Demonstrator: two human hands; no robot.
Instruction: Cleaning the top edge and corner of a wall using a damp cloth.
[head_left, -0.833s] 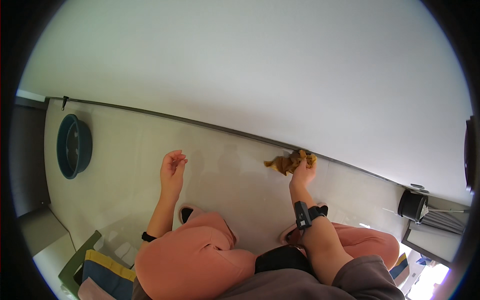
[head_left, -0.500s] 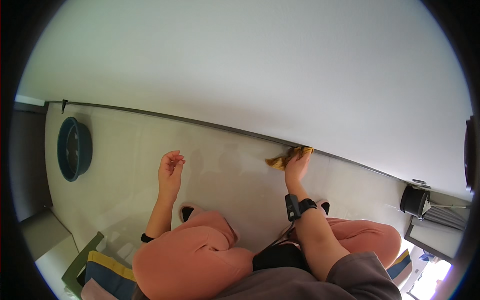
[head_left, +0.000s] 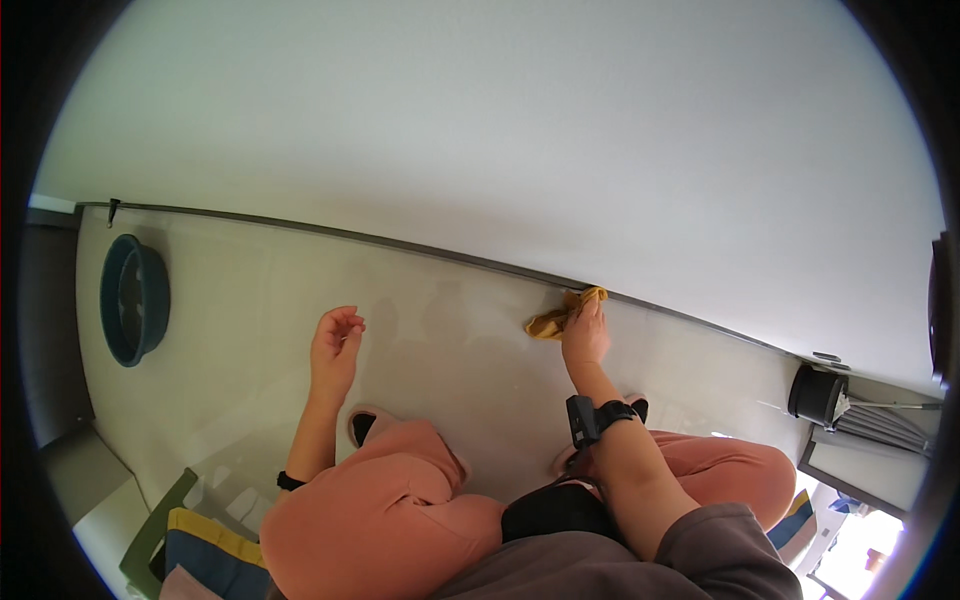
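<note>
In the head view, our yellow-brown cloth sits bunched on the pale floor, right up against the dark strip along the foot of the wall. Its long axis runs on a slant: one end points lower left, out onto the floor, and the other points upper right, touching the strip. Our right hand is on the right part of it, fingers pressed together and clutching the fabric; we can't tell where the thumb is. Our left hand hangs well apart from the cloth, half open with the fingers loosely curled. Way off to our left there's a blue-green basin.
</note>
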